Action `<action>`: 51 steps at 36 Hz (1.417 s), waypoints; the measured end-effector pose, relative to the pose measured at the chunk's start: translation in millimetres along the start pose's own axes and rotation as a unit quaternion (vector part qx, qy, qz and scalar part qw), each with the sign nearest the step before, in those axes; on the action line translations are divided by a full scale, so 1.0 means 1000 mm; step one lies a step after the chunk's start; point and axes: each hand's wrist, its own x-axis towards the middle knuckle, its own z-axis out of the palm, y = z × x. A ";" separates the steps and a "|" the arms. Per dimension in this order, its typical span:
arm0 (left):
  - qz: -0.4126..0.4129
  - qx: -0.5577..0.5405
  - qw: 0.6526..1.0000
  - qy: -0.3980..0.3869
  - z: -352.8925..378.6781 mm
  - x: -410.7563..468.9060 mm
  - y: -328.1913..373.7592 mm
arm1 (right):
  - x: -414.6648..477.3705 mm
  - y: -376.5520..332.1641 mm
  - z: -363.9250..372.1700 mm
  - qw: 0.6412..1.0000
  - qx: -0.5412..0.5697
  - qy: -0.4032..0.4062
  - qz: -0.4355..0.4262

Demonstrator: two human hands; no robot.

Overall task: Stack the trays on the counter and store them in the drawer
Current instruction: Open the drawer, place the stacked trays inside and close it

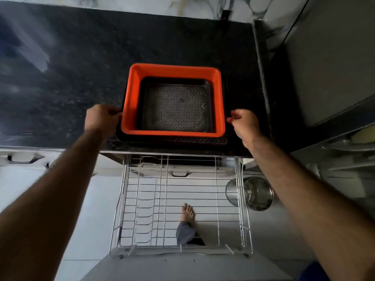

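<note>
An orange tray point(129, 98) sits on the black counter point(71, 78) with a smaller dark patterned tray point(176, 106) nested inside it. Under both lies a larger dark tray point(182, 141), its near edge showing. My left hand point(101, 118) curls its fingers against the stack's left edge. On the right edge, my right hand point(244, 123) pinches with bent fingers. Whether the stack is lifted off the counter I cannot tell. Below the counter, a wire-rack drawer point(180, 199) stands pulled out with nothing in it.
A steel pot point(255, 193) stands on the floor right of the drawer. My bare foot point(187, 212) shows through the rack. A cabinet side point(324, 67) rises at the right. Another drawer handle point(22, 158) is at the left under the counter edge.
</note>
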 end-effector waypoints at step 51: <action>-0.196 0.141 0.946 -0.218 0.218 -0.170 -0.150 | -0.120 0.248 0.061 0.906 0.017 -0.103 0.409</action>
